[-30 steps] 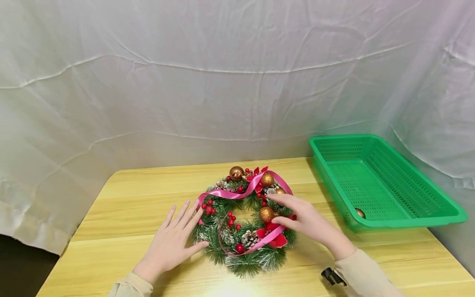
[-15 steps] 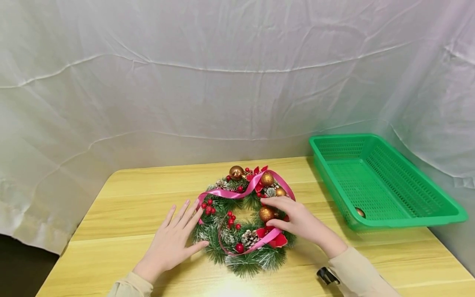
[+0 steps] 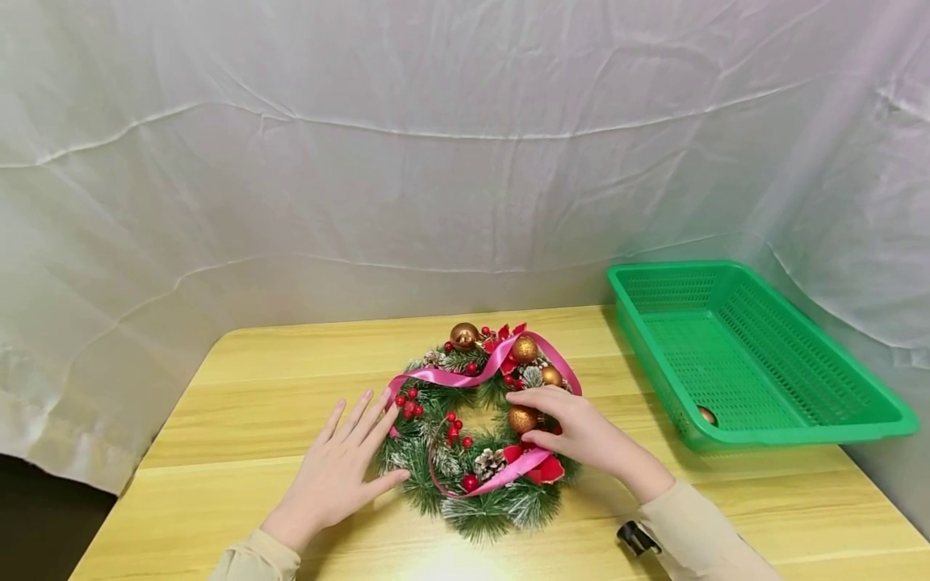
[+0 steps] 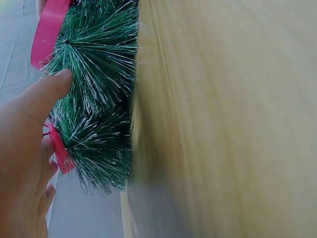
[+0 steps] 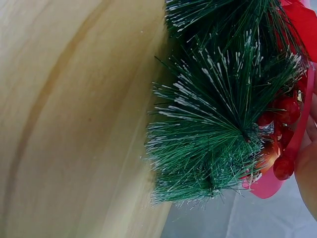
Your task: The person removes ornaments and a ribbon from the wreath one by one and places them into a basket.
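A green Christmas wreath [image 3: 479, 524] lies flat on the wooden table, dressed with red berries [image 3: 408, 403], a pine cone [image 3: 489, 464], red flowers and gold baubles. Across its top winds a loose pink ribbon [image 3: 443, 378]. My left hand [image 3: 330, 472] rests on the wreath's left side, fingers spread and straight; its thumb [image 4: 47, 94] touches the needles in the left wrist view. With thumb and index finger, my right hand [image 3: 584, 428] pinches a glittery gold bauble [image 3: 521, 419] on the wreath's right side. The right wrist view shows needles and berries [image 5: 286, 110] but little of that hand.
A green perforated basket [image 3: 657, 363] stands at the right, with a small copper-coloured ball [image 3: 707, 415] in its near left corner. Grey-white cloth [image 3: 436, 202] hangs behind the wooden table [image 3: 240, 387] and along both sides.
My right hand has moved slightly left and closed in around the gold bauble, uncovering another bauble behind it. The left hand and the wreath have stayed in place.
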### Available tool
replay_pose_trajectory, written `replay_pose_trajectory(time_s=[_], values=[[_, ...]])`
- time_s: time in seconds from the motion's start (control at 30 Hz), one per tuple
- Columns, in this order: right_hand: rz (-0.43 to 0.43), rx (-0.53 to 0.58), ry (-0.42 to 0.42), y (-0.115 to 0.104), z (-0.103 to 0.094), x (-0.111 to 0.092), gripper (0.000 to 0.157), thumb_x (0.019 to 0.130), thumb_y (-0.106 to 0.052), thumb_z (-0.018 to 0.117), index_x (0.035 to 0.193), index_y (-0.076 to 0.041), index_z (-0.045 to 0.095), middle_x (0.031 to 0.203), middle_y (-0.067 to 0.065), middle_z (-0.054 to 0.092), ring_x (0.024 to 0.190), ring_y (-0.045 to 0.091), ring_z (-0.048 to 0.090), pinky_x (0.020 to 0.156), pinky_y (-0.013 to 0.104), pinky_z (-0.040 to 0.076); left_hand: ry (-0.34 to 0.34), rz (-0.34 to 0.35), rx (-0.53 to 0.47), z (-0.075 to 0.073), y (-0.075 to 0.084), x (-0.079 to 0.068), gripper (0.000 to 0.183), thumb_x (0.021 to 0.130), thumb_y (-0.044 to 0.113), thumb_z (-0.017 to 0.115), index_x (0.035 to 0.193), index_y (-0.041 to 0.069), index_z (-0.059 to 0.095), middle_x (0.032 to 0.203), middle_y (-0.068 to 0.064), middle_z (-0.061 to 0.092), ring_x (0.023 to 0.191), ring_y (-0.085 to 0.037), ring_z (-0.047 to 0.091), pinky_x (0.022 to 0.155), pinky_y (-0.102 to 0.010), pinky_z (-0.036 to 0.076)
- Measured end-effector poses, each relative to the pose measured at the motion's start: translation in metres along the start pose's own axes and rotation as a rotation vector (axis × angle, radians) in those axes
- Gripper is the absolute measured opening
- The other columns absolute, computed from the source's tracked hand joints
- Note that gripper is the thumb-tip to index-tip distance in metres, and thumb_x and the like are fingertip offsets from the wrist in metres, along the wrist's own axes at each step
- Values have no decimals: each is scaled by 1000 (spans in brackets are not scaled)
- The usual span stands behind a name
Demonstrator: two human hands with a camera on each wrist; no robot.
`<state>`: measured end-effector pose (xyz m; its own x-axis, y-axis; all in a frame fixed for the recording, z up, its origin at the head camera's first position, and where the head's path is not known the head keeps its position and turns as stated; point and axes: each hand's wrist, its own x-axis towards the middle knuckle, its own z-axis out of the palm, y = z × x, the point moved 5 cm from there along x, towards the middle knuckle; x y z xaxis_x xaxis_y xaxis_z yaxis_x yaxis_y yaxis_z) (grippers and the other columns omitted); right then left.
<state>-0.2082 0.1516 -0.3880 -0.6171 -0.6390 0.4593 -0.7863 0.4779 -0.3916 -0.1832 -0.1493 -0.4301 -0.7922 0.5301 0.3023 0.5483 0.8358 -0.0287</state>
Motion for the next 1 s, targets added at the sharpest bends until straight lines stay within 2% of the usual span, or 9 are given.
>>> replay_pose_trajectory(time_s=[0.27,0.47,0.73,1.0], values=[[-29,16,22,-2,-2,0,51,78,-11,79,126,-12,62,125,1,63,115,23,57,96,44,47,4,4,1,-1,0,1,89,86,71,44,152,13,26,159,-6,14,145,-25,7,116,-49,1],[-49,18,49,-4,-8,0,52,78,-11,79,127,-10,62,125,2,63,116,23,56,99,39,45,-1,5,2,-1,0,1,89,87,71,43,152,13,26,159,-6,14,145,-25,6,116,-49,1],[-53,33,106,-9,-27,3,52,77,-7,79,126,-10,62,124,1,63,114,21,58,99,26,44,20,13,9,-1,0,0,88,87,70,44,151,12,29,159,-7,16,144,-28,12,115,-52,9],[-33,-4,137,-9,-48,-1,55,75,-7,80,126,-8,62,123,3,64,114,21,59,100,21,41,12,9,-1,2,0,0,89,86,71,44,151,13,27,159,-6,14,145,-26,9,116,-49,2]])
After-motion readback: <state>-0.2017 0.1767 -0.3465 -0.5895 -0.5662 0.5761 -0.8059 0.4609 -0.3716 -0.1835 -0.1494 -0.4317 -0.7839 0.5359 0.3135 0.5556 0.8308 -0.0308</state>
